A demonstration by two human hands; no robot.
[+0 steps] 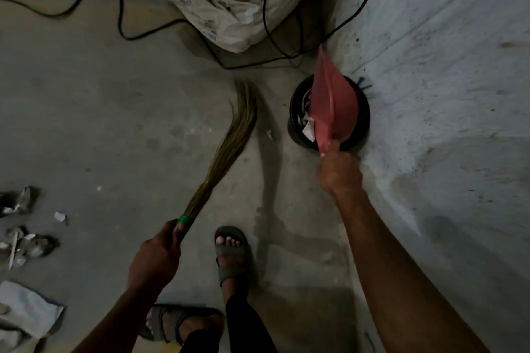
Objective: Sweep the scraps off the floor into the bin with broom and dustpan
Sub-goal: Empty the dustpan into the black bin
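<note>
My right hand [338, 170] grips the handle of a pink dustpan [332, 106], tilted on edge over a round black bin [295, 129] that stands against the wall. White paper scraps [308, 127] show inside the bin beside the pan. My left hand [156, 255] holds a grass broom [229, 137] by its green-banded neck; the bristles trail forward across the floor and curl at the tip. A small scrap [269, 134] lies on the floor between the broom and the bin. More scraps [25, 238] lie at the left edge.
A bulky white sack [229, 0] stands at the back, with black cables [137, 28] looping on the floor around it. A rough grey wall [444, 66] runs along the right. My sandalled feet [231, 255] stand below. A grey cloth [25, 309] lies at the lower left.
</note>
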